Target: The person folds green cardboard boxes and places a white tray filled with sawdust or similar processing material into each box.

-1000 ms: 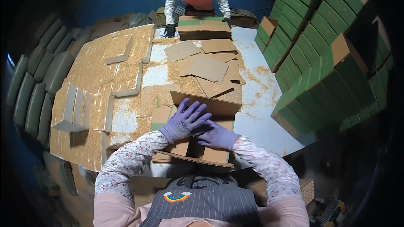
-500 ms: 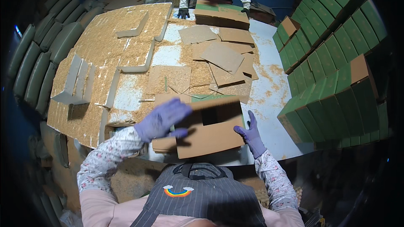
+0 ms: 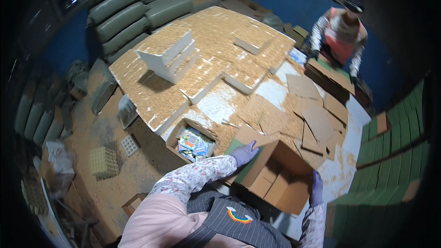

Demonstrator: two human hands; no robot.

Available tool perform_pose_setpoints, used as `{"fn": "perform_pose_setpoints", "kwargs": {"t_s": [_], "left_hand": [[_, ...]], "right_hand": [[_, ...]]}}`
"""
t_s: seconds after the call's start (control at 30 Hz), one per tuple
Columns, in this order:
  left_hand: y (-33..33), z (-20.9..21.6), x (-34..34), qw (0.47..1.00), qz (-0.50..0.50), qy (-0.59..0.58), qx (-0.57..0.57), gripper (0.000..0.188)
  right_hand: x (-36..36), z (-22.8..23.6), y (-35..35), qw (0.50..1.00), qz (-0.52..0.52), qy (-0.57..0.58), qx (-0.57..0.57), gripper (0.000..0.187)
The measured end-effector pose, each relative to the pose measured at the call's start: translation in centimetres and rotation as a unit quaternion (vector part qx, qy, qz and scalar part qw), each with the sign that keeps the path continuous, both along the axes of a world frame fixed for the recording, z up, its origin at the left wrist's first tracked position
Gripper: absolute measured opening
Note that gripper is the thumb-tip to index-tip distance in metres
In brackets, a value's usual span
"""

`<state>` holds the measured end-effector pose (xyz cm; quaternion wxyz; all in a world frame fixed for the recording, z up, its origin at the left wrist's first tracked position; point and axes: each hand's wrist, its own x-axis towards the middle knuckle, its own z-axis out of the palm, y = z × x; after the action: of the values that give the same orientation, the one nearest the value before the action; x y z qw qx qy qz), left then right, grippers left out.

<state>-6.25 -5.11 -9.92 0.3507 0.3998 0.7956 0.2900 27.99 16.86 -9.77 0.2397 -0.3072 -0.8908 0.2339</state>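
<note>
An open cardboard box [image 3: 281, 174] stands tilted toward me at the table's near edge, brown inside with a green outer flap on its left. My right hand [image 3: 317, 189], in a purple glove, grips the right wall, its fingers partly hidden by the box. Just left of the box, my purple-gloved left hand [image 3: 245, 153] has its fingers stretched out over a cardboard flap [image 3: 248, 135]. I cannot tell whether it presses on the flap. Left of that hand, an open carton [image 3: 177, 135] holds colourful printed packets [image 3: 195, 143].
Wood shavings in white-edged slabs [image 3: 206, 50] cover the table's far left. Loose cardboard sheets [image 3: 317, 121] lie beyond the box. A co-worker [image 3: 342, 36] handles another box [image 3: 328, 80] across the table. Green boxes [image 3: 390, 151] are stacked at right; egg trays [image 3: 104, 162] sit on the floor.
The view has swung left. The box's top now gapes wide, showing its inside. My left hand has moved from above the box's left part to the flap beside it; my right hand stays at the right wall.
</note>
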Motion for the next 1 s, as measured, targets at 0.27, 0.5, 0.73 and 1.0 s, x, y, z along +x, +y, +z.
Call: {"fn": "perform_pose_setpoints", "kwargs": {"t_s": [0.27,0.5,0.73,1.0], "left_hand": [[-16.9,8.3,-33.0,0.584,0.623,-0.005,0.520,0.083],[-15.6,10.7,-43.5,0.578,0.748,-0.161,0.283,0.122],[-15.2,15.0,-43.6,0.575,0.762,-0.153,0.256,0.125],[-12.0,15.6,-29.6,0.631,0.319,-0.591,0.388,0.067]], "right_hand": [[2.2,-2.7,-0.9,0.862,-0.163,0.167,-0.449,0.028],[4.2,-4.2,0.9,0.855,-0.188,0.199,-0.441,0.018],[0.3,-0.5,-4.5,0.862,-0.223,0.192,-0.414,0.017],[-2.7,2.8,-6.3,0.887,-0.220,0.144,-0.380,0.018]]}}
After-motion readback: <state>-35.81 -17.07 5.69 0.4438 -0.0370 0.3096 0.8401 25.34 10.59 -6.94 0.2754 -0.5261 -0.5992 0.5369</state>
